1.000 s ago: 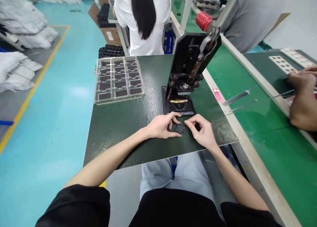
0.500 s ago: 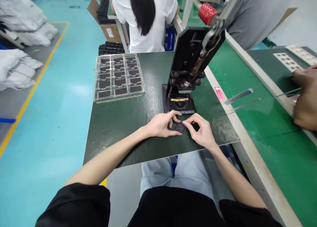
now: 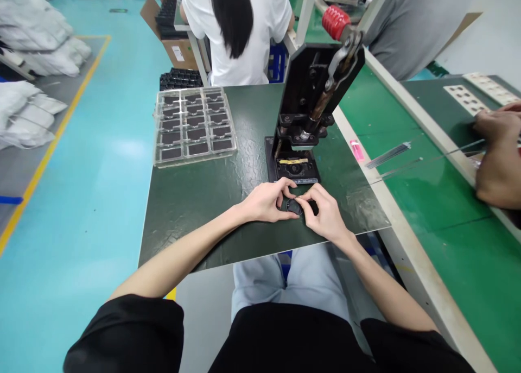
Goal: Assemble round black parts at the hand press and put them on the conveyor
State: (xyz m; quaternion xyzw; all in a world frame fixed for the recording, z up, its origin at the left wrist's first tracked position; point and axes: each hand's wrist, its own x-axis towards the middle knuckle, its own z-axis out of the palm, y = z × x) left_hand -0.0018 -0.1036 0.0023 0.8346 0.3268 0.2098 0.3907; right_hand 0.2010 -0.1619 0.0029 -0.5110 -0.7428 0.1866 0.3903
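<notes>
Disc [image 3: 293, 206] lies between left fingers [image 3: 285, 216] and right fingers [image 3: 307, 209].

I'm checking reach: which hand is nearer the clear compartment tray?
Left. The left hand is below and right of the clear tray in the picture; the right hand is farther right.

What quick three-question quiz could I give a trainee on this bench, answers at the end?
1. Multiple choice: from the wearer's view, where is the clear tray relative to the press? A, left; B, right; C, directly underneath.
2. True or false: the handle grip atop the press is red.
3. Short answer: what colour is the small part between the left hand and the right hand?
Key: 1, A; 2, true; 3, black.
</notes>
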